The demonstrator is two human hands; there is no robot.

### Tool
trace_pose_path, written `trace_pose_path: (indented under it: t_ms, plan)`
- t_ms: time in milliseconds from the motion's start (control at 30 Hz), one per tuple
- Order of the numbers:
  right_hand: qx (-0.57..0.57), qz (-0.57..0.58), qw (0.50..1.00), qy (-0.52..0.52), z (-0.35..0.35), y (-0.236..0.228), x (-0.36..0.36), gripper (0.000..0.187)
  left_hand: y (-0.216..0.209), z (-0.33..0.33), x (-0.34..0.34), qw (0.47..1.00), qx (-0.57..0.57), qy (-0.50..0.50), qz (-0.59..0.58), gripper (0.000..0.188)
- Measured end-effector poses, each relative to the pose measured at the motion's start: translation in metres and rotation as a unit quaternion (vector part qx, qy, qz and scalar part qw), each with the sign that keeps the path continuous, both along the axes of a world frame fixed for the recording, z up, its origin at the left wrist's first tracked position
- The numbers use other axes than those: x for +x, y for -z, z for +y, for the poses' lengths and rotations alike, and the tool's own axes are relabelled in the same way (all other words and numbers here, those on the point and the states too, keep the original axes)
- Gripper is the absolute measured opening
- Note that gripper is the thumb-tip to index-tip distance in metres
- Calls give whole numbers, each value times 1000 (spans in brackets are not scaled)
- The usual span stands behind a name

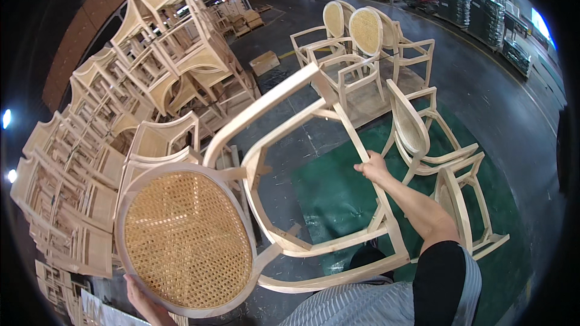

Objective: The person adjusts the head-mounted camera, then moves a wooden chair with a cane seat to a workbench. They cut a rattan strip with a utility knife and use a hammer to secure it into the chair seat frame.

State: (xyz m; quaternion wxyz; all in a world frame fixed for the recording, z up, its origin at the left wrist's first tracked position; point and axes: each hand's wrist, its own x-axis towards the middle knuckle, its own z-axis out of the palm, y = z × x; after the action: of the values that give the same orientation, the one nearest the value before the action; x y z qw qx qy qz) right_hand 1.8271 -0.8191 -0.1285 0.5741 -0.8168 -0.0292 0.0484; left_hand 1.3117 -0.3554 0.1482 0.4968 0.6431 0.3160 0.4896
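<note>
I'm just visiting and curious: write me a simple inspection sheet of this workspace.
Surface: dark floor with a green mat.
Work piece: wooden chair, held tilted; oval cane back, open seat frame.
Clutter: box on the floor; pale specks nearby.
Hands: right hand grips a frame rail; left hand at the back's lower rim, fingers partly hidden.
Cables: nothing seen.
Surroundings: stacked chair frames left; more oval-backed chairs ahead and right; dark wrapped stacks far right.
</note>
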Motion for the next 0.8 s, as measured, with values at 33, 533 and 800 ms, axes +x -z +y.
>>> trace_pose_path:
  t_ms: [33, 533, 800]
  plan:
    - [-12, 16, 1000, -3, 8, 16, 16, 45, 6, 7, 26, 1000, -1, -22, 10, 53]
    - [-175, 300, 934, 84, 14, 213, 271, 59, 133, 24, 457, 982, -74, -13, 176, 35]
    - [-171, 401, 894, 101, -24, 279, 274, 52, 223, 11, 524, 972, -122, 0, 203, 31]
